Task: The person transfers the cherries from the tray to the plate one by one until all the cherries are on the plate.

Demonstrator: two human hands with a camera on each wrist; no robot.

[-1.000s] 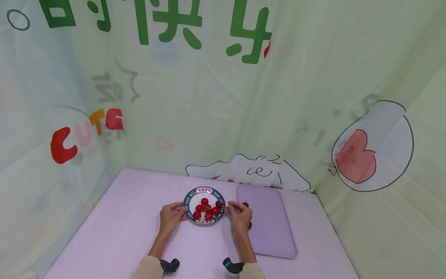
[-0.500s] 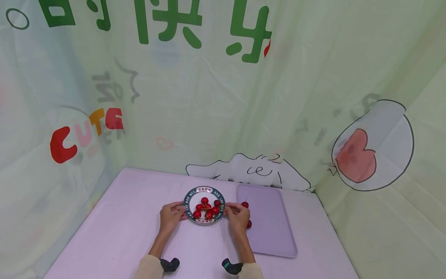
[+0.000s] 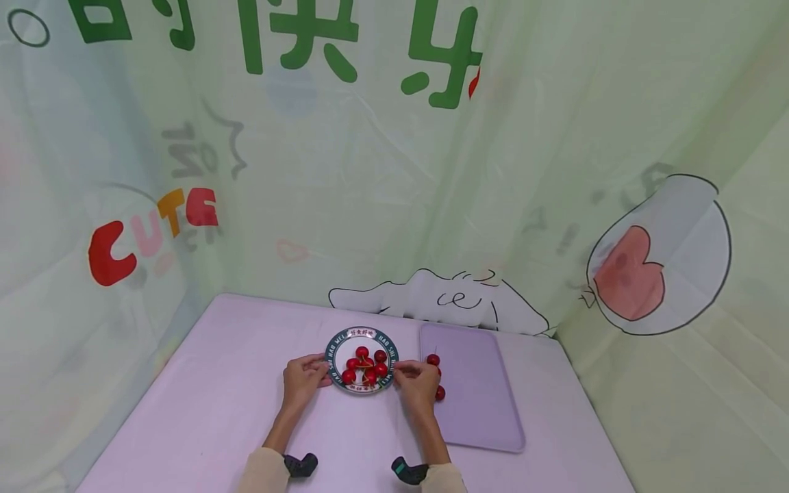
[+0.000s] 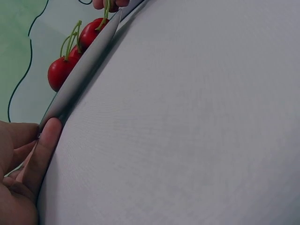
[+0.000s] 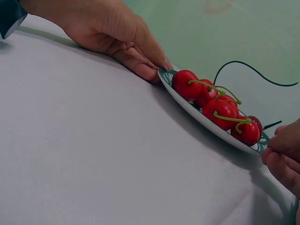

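A small round plate [image 3: 335,346] with a dark lettered rim lies on the lilac table, with several red cherries [image 3: 365,364] heaped on it. My left hand [image 3: 303,381] pinches the plate's left rim [image 4: 70,86] between thumb and a finger [image 4: 47,140]. My right hand [image 3: 416,381] holds the right rim, its fingertips [image 5: 281,157] beside the nearest cherry [image 5: 247,132]. The right wrist view shows the plate [image 5: 206,119] side-on, with the left hand [image 5: 112,33] at its far edge.
A lilac tray [image 3: 477,390] lies right of the plate, with two loose cherries [image 3: 433,359] near its left edge by my right hand. Green printed curtains close in the back and both sides. The table [image 3: 216,411] runs towards me.
My right hand has slid a little left onto the plate's rim, uncovering the lower cherry on the tray. The left hand and the plate have stayed in place.
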